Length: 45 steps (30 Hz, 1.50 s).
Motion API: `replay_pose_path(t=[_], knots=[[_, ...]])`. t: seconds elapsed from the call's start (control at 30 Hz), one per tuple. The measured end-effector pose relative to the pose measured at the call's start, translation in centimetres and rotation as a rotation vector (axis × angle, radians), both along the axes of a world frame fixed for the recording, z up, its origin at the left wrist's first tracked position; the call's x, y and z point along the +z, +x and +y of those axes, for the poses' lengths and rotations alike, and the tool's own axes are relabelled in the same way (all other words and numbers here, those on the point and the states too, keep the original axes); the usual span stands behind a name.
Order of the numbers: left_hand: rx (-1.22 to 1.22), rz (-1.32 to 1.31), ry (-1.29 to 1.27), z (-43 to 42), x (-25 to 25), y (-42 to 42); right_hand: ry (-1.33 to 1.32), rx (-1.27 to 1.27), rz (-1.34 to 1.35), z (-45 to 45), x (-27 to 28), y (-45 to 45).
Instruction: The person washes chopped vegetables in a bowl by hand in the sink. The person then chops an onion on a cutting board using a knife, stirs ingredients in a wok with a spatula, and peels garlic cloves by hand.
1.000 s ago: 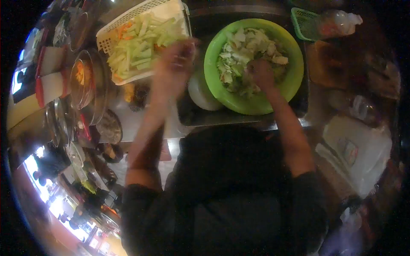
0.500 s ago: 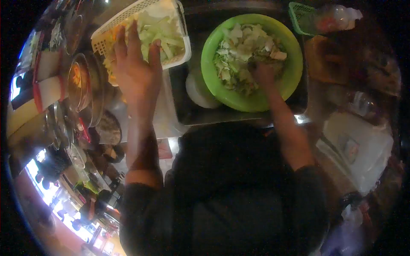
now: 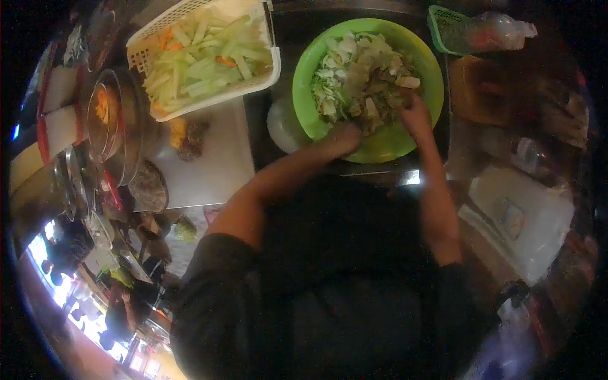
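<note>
A large green bowl (image 3: pixel 304 82) holds a heap of chopped cabbage and other cut vegetables (image 3: pixel 364 73). My left hand (image 3: pixel 344 139) reaches over the bowl's near rim and touches the lower edge of the heap; motion smears its fingers. At the heap's right side is my right hand (image 3: pixel 415 116), its fingers dug into the vegetables and mostly hidden. To the left stands a white plastic basket (image 3: pixel 277 66) filled with pale green vegetable sticks (image 3: pixel 202 60) and some orange pieces, with neither hand on it.
A dark tray (image 3: pixel 269 161) lies under the bowl, with a round white object (image 3: pixel 282 126) beside it. Metal bowls (image 3: pixel 104 120) stand at the left. A green basket (image 3: pixel 440 31) with a plastic bottle (image 3: pixel 500 31) is at the upper right, a translucent container (image 3: pixel 522 221) lower right.
My left hand has left the white basket and moved right into the green bowl. My right hand has shifted slightly right and down within the heap.
</note>
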<state>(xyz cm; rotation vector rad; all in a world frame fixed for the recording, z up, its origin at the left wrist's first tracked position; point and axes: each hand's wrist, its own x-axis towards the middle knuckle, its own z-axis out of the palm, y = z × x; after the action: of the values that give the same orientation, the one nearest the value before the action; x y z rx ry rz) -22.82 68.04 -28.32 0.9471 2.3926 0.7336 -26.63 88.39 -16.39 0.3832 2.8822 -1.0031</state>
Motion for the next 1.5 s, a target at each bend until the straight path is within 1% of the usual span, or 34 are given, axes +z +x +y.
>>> replay_pose_path(t=[0.03, 0.1, 0.13, 0.17, 0.23, 0.33, 0.37, 0.43, 0.47, 0.5, 0.53, 0.57, 0.63, 0.73, 0.77, 0.83, 0.87, 0.9, 0.93, 0.97, 1.0, 1.07, 1.13, 1.17, 1.2, 1.23, 1.27, 1.3, 1.33, 1.37, 1.4, 1.43, 1.47, 1.5], knots=[[0.008, 0.003, -0.001, -0.1, 0.8, 0.0, -0.020, 0.002, 0.036, 0.5, -0.1, 0.5], [-0.286, 0.189, -0.155, -0.7, 2.4, -0.6, 0.069, 0.037, -0.148, 1.1, -0.4, 1.7], [-0.289, 0.192, -0.159, -0.5, 0.2, -0.3, 0.097, 0.048, -0.209, 1.3, -0.7, 2.1], [-0.139, 0.210, 0.041, -0.1, -2.1, 0.5, 0.071, -0.036, -0.317, 1.3, -1.3, 2.7], [0.014, 0.219, 0.239, -0.2, -7.0, 2.2, 0.044, -0.119, -0.432, 1.8, -3.6, 3.9], [-0.161, 0.189, -0.078, -2.6, 3.7, 0.6, 0.124, -0.049, -0.431, 2.7, -7.4, 4.8], [-0.222, 0.178, -0.153, -3.1, 6.7, 0.2, 0.209, 0.081, -0.187, 2.2, -7.6, 5.1], [-0.278, 0.156, -0.226, -3.7, 10.2, -0.3, 0.291, 0.209, 0.057, 1.1, -9.7, 5.9], [-0.249, 0.115, -0.221, -3.8, 11.0, -0.3, 0.454, 0.164, -0.022, -0.1, -11.4, 6.1], [-0.113, 0.014, -0.166, -3.8, 10.3, -0.1, 0.616, 0.119, -0.100, -1.1, -12.4, 6.0], [-0.108, 0.020, -0.166, -3.8, 9.2, 0.2, 0.617, 0.121, -0.093, -2.7, -9.5, 5.0], [-0.020, 0.072, -0.121, -4.0, 7.8, 0.6, 0.504, 0.152, -0.274, -4.8, -3.6, 3.2], [0.074, 0.127, -0.079, -4.6, 7.0, 0.5, 0.385, 0.189, -0.449, -6.3, -0.2, 2.2], [0.076, 0.201, -0.031, -4.8, 6.8, -0.1, 0.399, 0.229, -0.301, -4.8, -0.8, 2.8], [0.189, 0.132, 0.061, -4.8, 6.6, -0.5, 0.499, 0.329, -0.089, -3.5, -1.0, 4.1], [0.340, 0.087, 0.136, -5.3, 7.2, -1.6, 0.509, 0.347, -0.153, -2.0, -0.5, 3.9], [0.328, 0.086, 0.299, -5.3, 8.6, -2.0, 0.430, 0.263, -0.439, -1.9, 0.2, 3.1], [0.312, 0.091, 0.464, -5.5, 10.2, -2.4, 0.326, 0.184, -0.349, -2.1, 0.7, 2.7], [0.338, 0.122, 0.456, -6.0, 12.4, -2.8, 0.218, 0.105, -0.258, -2.3, 1.2, 2.3], [0.362, 0.004, 0.424, -6.4, 15.1, -2.8, 0.214, 0.134, -0.237, -3.2, 2.8, 1.8], [0.388, -0.116, 0.395, -7.2, 16.7, -2.6, 0.008, 0.150, -0.189, -4.8, 5.4, 1.1], [0.509, -0.046, 0.341, -8.1, 17.5, -2.0, -0.215, 0.209, -0.125, -7.5, 8.2, -1.2], [0.646, 0.023, 0.277, -8.9, 17.9, -1.2, -0.239, 0.346, 0.013, -11.4, 11.1, -3.7], [0.593, 0.050, 0.219, -9.6, 17.8, -1.0, -0.259, 0.414, 0.064, -13.7, 13.3, -5.0], [0.545, 0.074, 0.155, -10.4, 18.0, -0.6, -0.389, 0.411, 0.051, -17.3, 18.0, -6.2], [0.622, -0.011, 0.130, -10.6, 18.5, 0.0, -0.520, 0.414, 0.028, -20.4, 20.6, -7.0], [0.701, -0.099, 0.111, -11.2, 19.4, 1.1, -0.553, 0.482, 0.034, -22.3, 20.7, -8.0], [0.717, -0.127, 0.242, -12.3, 21.2, 2.7, -0.295, 0.559, 0.413, -23.5, 20.4, -9.4], [0.718, -0.150, 0.381, -13.4, 22.9, 4.3, -0.186, 0.608, 0.616, -24.8, 20.8, -10.0], [0.637, -0.093, 0.377, -14.7, 22.6, 5.8, -0.061, 0.625, 0.825, -26.1, 21.3, -10.6], [0.552, -0.040, 0.373, -16.0, 22.3, 7.3, -0.166, 0.570, 0.551, -26.1, 22.4, -9.8], [0.599, -0.114, 0.470, -17.5, 23.1, 9.1, -0.252, 0.511, 0.268, -26.0, 23.0, -8.8], [0.648, -0.190, 0.572, -19.4, 23.9, 11.2, -0.260, 0.547, 0.274, -26.7, 22.6, -7.8], [0.746, -0.319, 0.538, -21.6, 24.1, 13.3, -0.311, 0.581, 0.354, -27.6, 21.5, -6.7]])
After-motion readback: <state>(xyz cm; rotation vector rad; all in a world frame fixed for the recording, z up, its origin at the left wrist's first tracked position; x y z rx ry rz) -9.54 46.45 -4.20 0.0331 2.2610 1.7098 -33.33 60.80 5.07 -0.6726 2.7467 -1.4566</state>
